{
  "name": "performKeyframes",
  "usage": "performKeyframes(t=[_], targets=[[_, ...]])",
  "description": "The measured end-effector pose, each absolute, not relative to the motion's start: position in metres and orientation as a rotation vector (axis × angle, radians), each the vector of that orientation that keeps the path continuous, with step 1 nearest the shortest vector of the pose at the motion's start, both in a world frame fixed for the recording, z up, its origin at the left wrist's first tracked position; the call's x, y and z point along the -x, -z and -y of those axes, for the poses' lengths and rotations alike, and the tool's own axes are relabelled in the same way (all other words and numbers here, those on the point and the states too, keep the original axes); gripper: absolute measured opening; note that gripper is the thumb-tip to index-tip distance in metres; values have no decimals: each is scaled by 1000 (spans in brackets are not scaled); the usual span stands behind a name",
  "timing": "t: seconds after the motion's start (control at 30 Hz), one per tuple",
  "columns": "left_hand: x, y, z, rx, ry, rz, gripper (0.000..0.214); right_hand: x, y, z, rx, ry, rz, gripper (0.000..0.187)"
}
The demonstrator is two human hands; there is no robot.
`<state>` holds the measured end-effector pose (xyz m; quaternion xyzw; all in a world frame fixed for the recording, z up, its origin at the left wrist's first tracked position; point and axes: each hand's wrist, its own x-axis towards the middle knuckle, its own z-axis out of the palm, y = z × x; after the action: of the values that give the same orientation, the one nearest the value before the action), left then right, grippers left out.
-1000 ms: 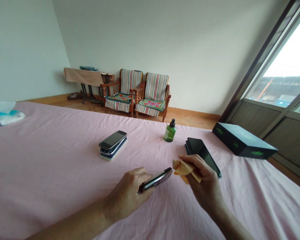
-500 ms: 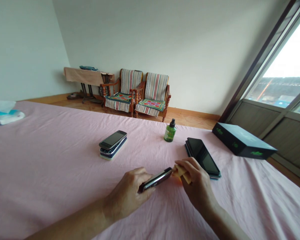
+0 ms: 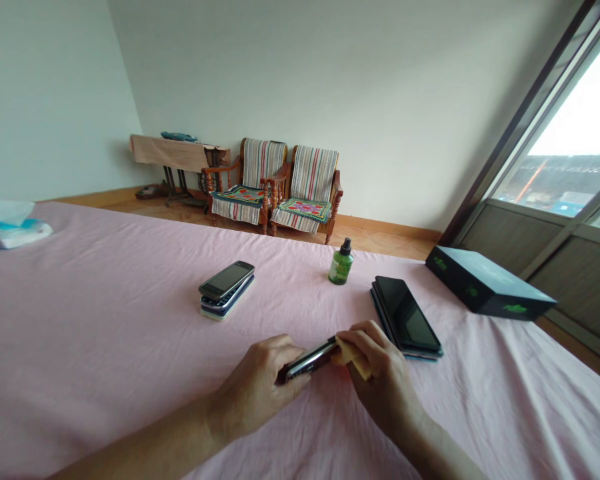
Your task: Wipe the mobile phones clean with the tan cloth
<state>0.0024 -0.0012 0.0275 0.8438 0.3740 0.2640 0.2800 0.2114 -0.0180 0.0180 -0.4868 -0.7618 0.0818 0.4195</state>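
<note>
Phone (image 3: pixel 310 358) sits edgewise in the left hand (image 3: pixel 260 390), fingers curled shut around its near end, low over the pink-sheeted bench (image 3: pixel 105 320). The right hand (image 3: pixel 383 387) pinches a folded yellow cloth (image 3: pixel 353 352) against its far end. A green spray bottle (image 3: pixel 341 263) stands well beyond.

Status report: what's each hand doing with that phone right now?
Left hand grips phone by its edges. Right hand presses yellow cloth on its far end. Stack of dark phones just beyond right hand.
</note>
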Motion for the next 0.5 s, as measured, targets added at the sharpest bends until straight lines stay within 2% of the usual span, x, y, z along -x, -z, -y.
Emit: performKeyframes(t=[0.43, 0.5], targets=[[-3, -29, 2, -2256, -702, -1025, 11, -203, -18, 27, 1261, -302, 1857, 26], [-3, -28, 2, -2257, -706, -1025, 11, -202, -16, 25, 1284, -294, 1832, 23]])
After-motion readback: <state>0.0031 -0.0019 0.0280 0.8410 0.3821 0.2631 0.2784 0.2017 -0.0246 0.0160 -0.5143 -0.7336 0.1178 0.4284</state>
